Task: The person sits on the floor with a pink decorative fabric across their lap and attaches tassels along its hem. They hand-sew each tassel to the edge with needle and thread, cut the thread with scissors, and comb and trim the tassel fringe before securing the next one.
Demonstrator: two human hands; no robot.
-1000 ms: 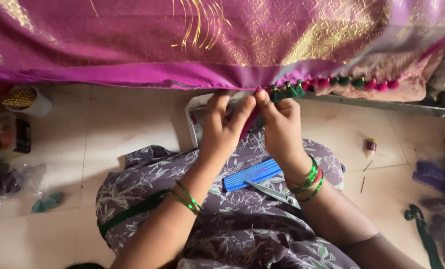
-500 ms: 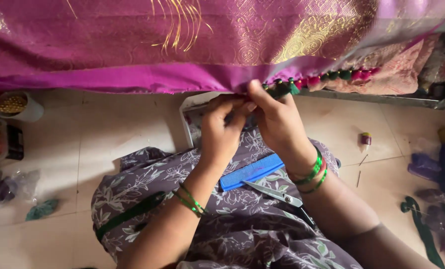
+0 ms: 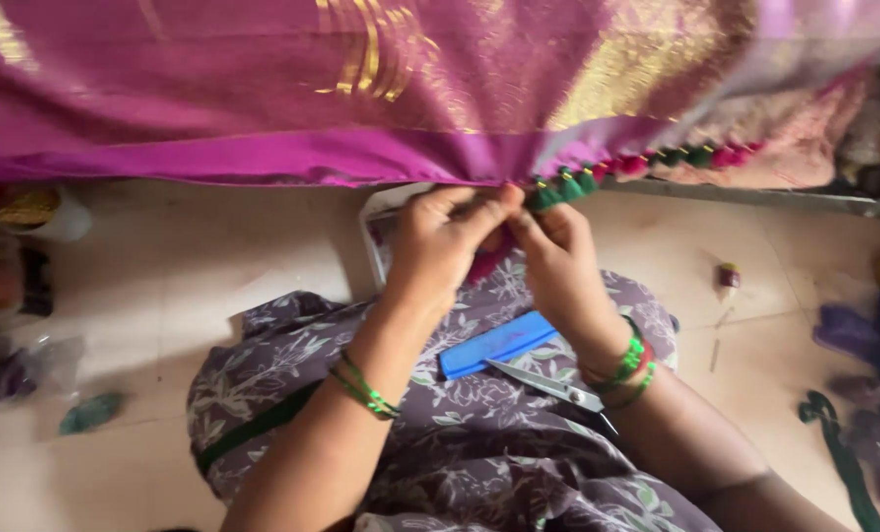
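Nearest, blue comb [image 3: 497, 344] and scissors [image 3: 548, 383] lying on lap, on grey flowered dress [image 3: 479, 463]. Beyond, left hand [image 3: 438, 246] and right hand [image 3: 556, 264] raised together, fingertips pinching lower edge of purple cloth [image 3: 263, 108] beside green tassel [image 3: 546, 194]. Pink tuft at fingers, holder unclear. Further right, row of tassels [image 3: 676, 158] along same edge. Thread spool [image 3: 729, 277] on floor, well apart.

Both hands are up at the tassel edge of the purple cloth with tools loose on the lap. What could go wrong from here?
The scissors lie loose on the lap under the right hand's wrist and could slide off or nick the forearm. The left hand pinches the purple cloth beside the green tassel; a hard tug might pucker the hem.
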